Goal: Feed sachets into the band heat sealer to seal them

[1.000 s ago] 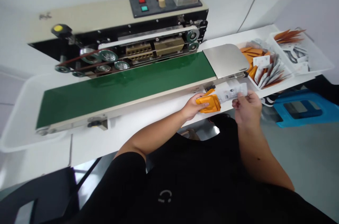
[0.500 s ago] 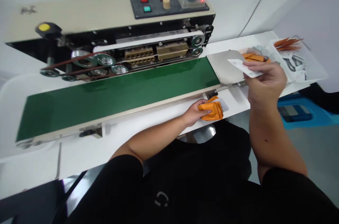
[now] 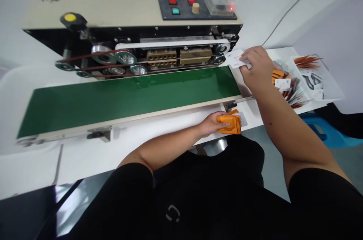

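Since the earlier frame, the right hand (image 3: 253,68) has swung away from the trays and forward over the near end of the green conveyor belt (image 3: 127,104), and the whole view has shifted a little with the head. Its fingers (image 3: 246,58) are closed on a white card (image 3: 235,59), pinching it by one edge (the print on it is too small to read). The card sits just beside the end pulley (image 3: 219,59) of the band sealer (image 3: 136,13), above the belt's corner and not touching either one, as far as this view shows.

The left hand (image 3: 211,124) rests on the white worktop (image 3: 85,160) in front of the belt. Its fingers (image 3: 222,120) are curled over an orange packet (image 3: 229,124), grasping it flat against the surface, with a white sheet (image 3: 243,120) poking out from under the packet's far side.

Further right, white plastic trays (image 3: 330,81) hold orange sachets (image 3: 279,74) and more white cards (image 3: 283,84), close to the right forearm. On the sealer's top sit a control panel (image 3: 197,5) and a clear plastic box (image 3: 219,2) with a red light glowing inside. A blue stool (image 3: 326,133) stands on the floor past the worktop.
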The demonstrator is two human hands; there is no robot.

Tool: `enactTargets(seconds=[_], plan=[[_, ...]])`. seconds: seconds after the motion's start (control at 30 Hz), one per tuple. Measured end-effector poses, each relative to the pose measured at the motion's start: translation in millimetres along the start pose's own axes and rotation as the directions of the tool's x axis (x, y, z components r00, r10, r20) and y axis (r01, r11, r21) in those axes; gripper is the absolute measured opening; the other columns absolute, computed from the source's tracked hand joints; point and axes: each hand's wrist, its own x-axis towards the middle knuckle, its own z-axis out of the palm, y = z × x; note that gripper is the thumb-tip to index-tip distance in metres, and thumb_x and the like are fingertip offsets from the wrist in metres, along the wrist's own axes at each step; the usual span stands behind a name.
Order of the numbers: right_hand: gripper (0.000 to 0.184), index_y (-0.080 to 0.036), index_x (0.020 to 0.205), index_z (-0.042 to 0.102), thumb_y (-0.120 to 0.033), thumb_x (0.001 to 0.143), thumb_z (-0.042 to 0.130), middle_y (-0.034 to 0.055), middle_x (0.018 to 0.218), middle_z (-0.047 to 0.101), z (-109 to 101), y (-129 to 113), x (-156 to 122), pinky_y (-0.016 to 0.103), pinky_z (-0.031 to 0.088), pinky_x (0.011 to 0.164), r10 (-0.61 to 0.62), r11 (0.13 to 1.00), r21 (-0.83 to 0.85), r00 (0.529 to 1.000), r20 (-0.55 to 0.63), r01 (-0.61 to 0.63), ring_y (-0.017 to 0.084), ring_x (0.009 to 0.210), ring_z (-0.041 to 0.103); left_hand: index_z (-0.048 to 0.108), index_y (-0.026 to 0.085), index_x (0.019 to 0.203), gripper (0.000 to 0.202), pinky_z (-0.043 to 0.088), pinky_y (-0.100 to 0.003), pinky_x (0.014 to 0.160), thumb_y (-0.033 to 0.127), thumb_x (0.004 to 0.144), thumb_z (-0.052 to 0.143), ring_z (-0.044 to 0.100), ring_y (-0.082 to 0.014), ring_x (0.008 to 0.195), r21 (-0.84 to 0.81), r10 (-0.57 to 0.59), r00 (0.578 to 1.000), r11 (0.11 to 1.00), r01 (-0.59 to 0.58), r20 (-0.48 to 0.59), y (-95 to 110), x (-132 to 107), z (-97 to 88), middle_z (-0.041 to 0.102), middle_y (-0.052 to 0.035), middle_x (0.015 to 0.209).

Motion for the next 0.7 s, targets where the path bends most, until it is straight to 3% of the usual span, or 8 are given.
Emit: enactTargets(seconds=[0.1, 0.3, 0.43, 0.53, 0.63, 0.7], plan=[[0.024, -0.022, 0.097, 0.066, -0.001, 0.084, 0.065, 0.0086, 0.12, 0.071, 7.4, -1.9, 3.3, 0.044, 0.048, 0.116, -0.038, 0.996, -0.08, 0.999, 0.003, 0.038, 0.024, 0.119, 0.061, 0.071, 0.016, 0.118, 0.07, 0.057, -0.041, 0.098, 0.04, 0.062, 0.105, 0.071, -0.0177, 0.095, 0.002, -0.012, 1.0, 1.0, 0.012, 0.004, 0.5, -0.3, 0.5, 0.075, -0.0078, 0.107], [0.032, -0.02, 0.105, 0.069, -0.001, 0.082, 0.06, 0.0082, 0.122, 0.07, 24.7, -7.3, 7.3, 0.048, 0.053, 0.113, -0.101, 0.985, -0.126, 0.988, 0.119, 0.116, 0.027, 0.124, 0.063, 0.071, 0.015, 0.115, 0.068, 0.056, -0.041, 0.098, 0.039, 0.062, 0.106, 0.07, -0.0173, 0.094, 0.011, -0.002, 1.0, 1.0, 0.002, 0.0, 1.0, -0.1, 0.1, 0.074, -0.0072, 0.105], [0.035, -0.022, 0.112, 0.07, -0.017, 0.08, 0.083, 0.0081, 0.124, 0.067, 20.0, -16.2, 1.9, 0.043, 0.062, 0.099, -0.058, 0.998, 0.017, 0.994, 0.091, 0.057, 0.025, 0.113, 0.066, 0.072, 0.016, 0.114, 0.067, 0.055, -0.04, 0.099, 0.04, 0.061, 0.106, 0.068, -0.0164, 0.095, 0.012, -0.005, 1.0, 1.0, 0.005, -0.012, 2.4, -0.8, 1.3, 0.073, -0.0055, 0.103], [0.055, -0.025, 0.116, 0.072, -0.029, 0.067, 0.098, 0.0064, 0.125, 0.067, 2.2, -31.0, -27.9, 0.044, 0.066, 0.093, 0.01, 0.982, 0.189, 1.0, -0.017, -0.006, 0.026, 0.111, 0.067, 0.072, 0.016, 0.115, 0.068, 0.054, -0.042, 0.101, 0.04, 0.062, 0.105, 0.069, -0.0182, 0.097, 0.01, -0.002, 1.0, 1.0, 0.002, -0.025, 2.3, -0.8, 1.9, 0.074, -0.0065, 0.106], [0.043, -0.027, 0.112, 0.075, -0.034, 0.074, 0.093, 0.0073, 0.119, 0.068, -16.7, -43.8, -81.4, 0.046, 0.066, 0.095, 0.111, 0.952, 0.302, 0.981, -0.158, -0.059, 0.028, 0.115, 0.067, 0.072, 0.016, 0.115, 0.068, 0.055, -0.044, 0.101, 0.04, 0.061, 0.106, 0.07, -0.0204, 0.099, -0.014, 0.007, 1.0, 1.0, -0.007, -0.014, 1.5, -0.3, 1.4, 0.074, -0.0085, 0.109], [0.031, -0.027, 0.106, 0.074, -0.039, 0.08, 0.086, 0.0081, 0.113, 0.067, -22.7, -44.9, -120.9, 0.049, 0.066, 0.093, 0.235, 0.927, 0.348, 0.941, -0.242, -0.142, 0.029, 0.114, 0.068, 0.072, 0.016, 0.115, 0.067, 0.055, -0.044, 0.101, 0.039, 0.062, 0.106, 0.07, -0.0208, 0.099, -0.022, 0.011, 1.0, 1.0, -0.011, -0.005, 0.9, 0.0, 0.4, 0.075, -0.0095, 0.11]])
